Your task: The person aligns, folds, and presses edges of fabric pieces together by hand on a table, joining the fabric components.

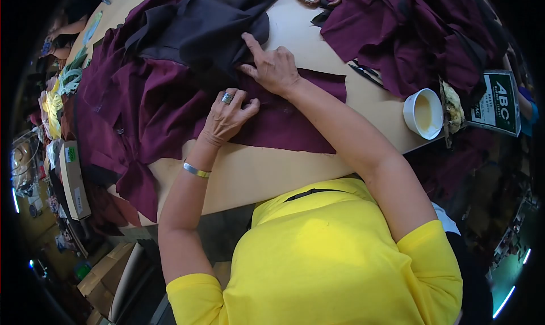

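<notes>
A large piece of maroon cloth (170, 92) lies bunched and folded across the table. Black cloth (196, 30) is spread over its upper part. My left hand (227, 118), with a ring on one finger, rests at the edge where the two cloths meet. Its fingers are curled down onto the maroon cloth, and their tips are partly hidden. To its upper right, my right hand (275, 70) lies on the black cloth. The index finger points out and the thumb is apart, while the other fingers are bent.
More maroon cloth (403, 36) is heaped at the upper right, with black-handled scissors or snips (366, 72) beside it. A white cup (423, 114) of pale liquid stands near the table's right edge. An ABC-labelled bag (495, 105) hangs there. A long box (75, 180) is at left.
</notes>
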Demonstrator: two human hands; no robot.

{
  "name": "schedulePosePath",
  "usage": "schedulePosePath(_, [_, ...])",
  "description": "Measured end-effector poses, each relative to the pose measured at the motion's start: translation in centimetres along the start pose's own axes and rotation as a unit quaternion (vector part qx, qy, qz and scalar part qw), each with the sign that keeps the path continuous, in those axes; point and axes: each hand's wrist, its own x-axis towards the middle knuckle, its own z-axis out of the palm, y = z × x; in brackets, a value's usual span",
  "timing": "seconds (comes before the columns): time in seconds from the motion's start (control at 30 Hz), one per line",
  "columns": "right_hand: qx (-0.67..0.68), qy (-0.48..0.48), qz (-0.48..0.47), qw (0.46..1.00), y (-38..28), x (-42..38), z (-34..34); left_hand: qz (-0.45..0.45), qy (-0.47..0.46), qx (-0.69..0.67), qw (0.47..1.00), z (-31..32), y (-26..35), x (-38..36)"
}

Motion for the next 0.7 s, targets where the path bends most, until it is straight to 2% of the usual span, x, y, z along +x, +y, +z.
schedulePosePath(0.23, [-0.007,-0.042,0.098,0.994,-0.1,0.0,-1.0,-0.011,-0.007,-0.024,1.0,-0.1,-0.3,-0.2])
schedulePosePath(0.33, [0.051,-0.035,0.138,0.989,0.3,-0.8,-1.8,-0.02,0.017,-0.051,0.998,-0.1,-0.3,0.0])
schedulePosePath(0.57, [-0.062,-0.121,0.154,0.979,1.2,-1.9,-4.7,-0.042,0.028,-0.127,0.991,0.8,0.5,-0.1])
schedulePosePath(0.63, [-0.066,0.007,0.018,0.998,2.1,-2.3,-3.6,-0.046,0.021,-0.123,0.991,0.6,0.6,0.1])
schedulePosePath(0.7, [-0.081,0.117,-0.115,0.983,1.9,-2.0,-2.3,-0.043,0.011,-0.114,0.993,0.6,0.7,0.2])
